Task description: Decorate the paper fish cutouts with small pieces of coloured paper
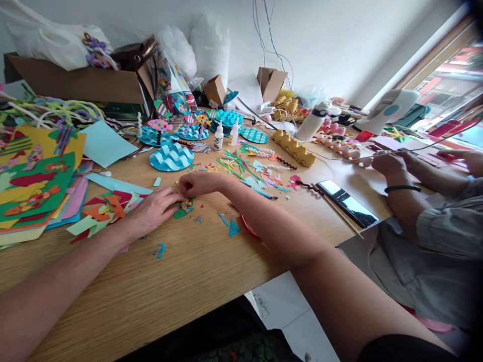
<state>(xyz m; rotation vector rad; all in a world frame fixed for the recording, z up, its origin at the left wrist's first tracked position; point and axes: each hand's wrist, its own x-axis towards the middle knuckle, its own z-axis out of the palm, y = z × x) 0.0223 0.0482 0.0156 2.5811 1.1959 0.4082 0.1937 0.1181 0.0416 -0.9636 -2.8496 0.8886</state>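
Note:
A small green paper cutout (183,208) with red and yellow bits on it lies flat on the table, just below my two hands. My left hand (163,203) rests palm down with its fingers stretched toward the cutout's upper edge. Above the cutout, my right hand (198,183) is closed with its fingertips pinched together; anything between them is too small or hidden to make out. Red-handled scissors (249,229) lie partly under my right forearm. Blue paper scraps (234,229) are scattered close by.
Coloured paper sheets (41,181) and offcuts (109,211) lie to the left. Behind my hands are a blue wavy paper disc (171,158), glue bottles (219,138) and a yellow egg carton (294,147). To the right lie a phone (347,203) and a co-worker's hands (392,168).

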